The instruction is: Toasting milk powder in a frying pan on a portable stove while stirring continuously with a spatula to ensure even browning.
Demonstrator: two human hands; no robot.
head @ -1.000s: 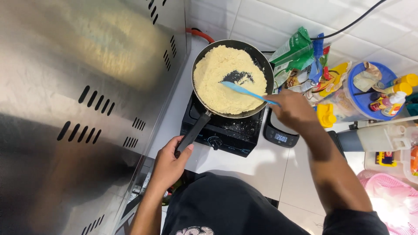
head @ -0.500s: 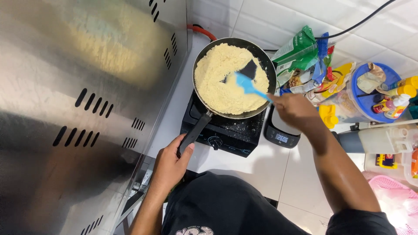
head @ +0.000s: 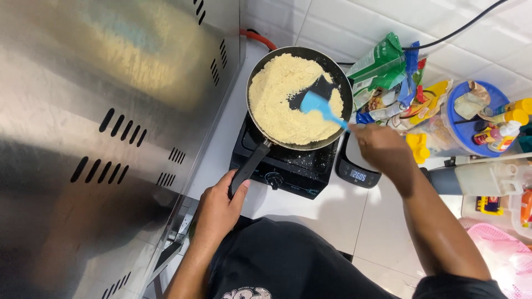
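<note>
Two hands are working over a white tiled worktop (head: 332,216) that is running up into a white tiled wall, with a tall brushed-steel cabinet with slotted vents (head: 105,138) filling the nine o'clock side. A black portable cooktop (head: 288,166) is sitting at the centre, carrying a round black frying pan (head: 344,83) that is holding pale yellow crumbly grain (head: 277,94), with a bare dark patch towards three o'clock. The left hand (head: 217,213) is wrapping closed around the pan's black handle (head: 249,169) at seven o'clock of the pan. The right hand (head: 382,149) is gripping a blue spatula (head: 318,105), its blade resting in the bare patch. A small digital scale (head: 359,171) is lying just beside the cooktop at three o'clock. Beyond it, green and blue packets (head: 382,61) and a blue round tub of bottles (head: 465,119) are crowding the wall.
</note>
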